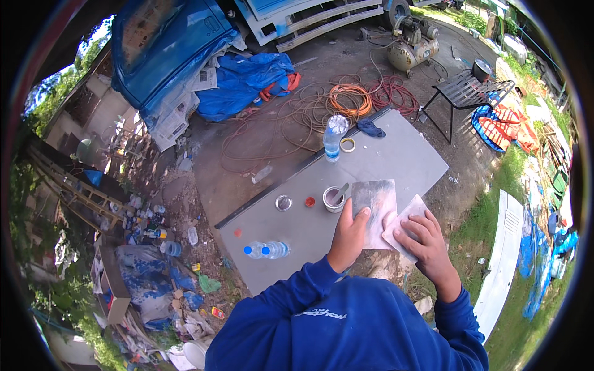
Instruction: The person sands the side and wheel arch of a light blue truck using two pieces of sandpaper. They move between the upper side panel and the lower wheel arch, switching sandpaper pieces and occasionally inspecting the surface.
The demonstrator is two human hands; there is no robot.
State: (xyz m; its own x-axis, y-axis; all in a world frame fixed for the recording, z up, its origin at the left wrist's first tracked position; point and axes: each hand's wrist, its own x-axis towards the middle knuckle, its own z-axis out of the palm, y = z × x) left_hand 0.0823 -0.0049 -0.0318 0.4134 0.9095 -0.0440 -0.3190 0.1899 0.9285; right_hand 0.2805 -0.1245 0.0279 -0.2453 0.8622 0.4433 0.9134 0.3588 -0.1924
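As L grip (348, 236) holds, plate (375, 201) juts (fwd-R).

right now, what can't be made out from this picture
All in the head view:
Left hand: most fingers, hidden behind the larger plate.
Open can: exact contents, too small to tell, partly behind a stirrer.
Blue vehicle: upper part, cut off by the top edge.

From my remote station I record strong daylight, outdoors. A gray tabletop (405, 154) stands over dark, hard ground (346, 60); a blue vehicle (176, 55) occupies the far side. I note a slatted bench (465, 91) at upper right, grass (461, 250) along the right, foliage (54, 303) at left.
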